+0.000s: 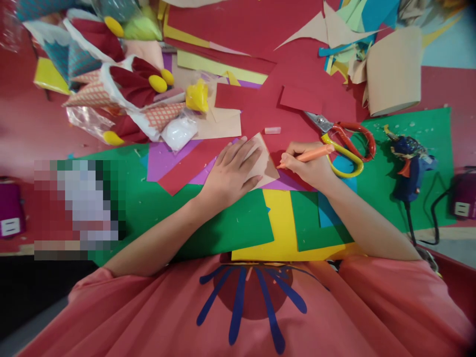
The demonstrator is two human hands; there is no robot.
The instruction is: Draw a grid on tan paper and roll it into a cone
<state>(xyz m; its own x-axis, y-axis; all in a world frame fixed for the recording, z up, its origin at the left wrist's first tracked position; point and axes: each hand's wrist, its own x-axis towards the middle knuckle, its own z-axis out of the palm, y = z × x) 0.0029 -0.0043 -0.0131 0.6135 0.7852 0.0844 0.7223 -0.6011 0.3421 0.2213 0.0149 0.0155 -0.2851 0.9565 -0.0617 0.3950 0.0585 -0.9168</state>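
My left hand (pixel 235 171) lies flat with its fingers spread, pressing on a small beige paper piece (pixel 265 166). In my right hand (pixel 305 163) is an orange marker (pixel 315 153), pinched between thumb and fingers. The marker's tip is at the right corner of the beige paper. A small pink cap (pixel 272 130) rests on red paper just above. Purple paper (pixel 159 161) and a red strip (pixel 182 171) lie beneath and left of my left hand. Scissors (pixel 340 141) with one red and one yellow handle lie just beyond my right hand.
At the upper left are fabric cones (pixel 89 94) with yellow ovals and plastic bags (pixel 180 131). A blue glue gun (pixel 411 171) with a cord lies at right on green sheets (pixel 439 148). A beige paper cylinder (pixel 394 74) and paper scraps (pixel 349 54) are at the upper right.
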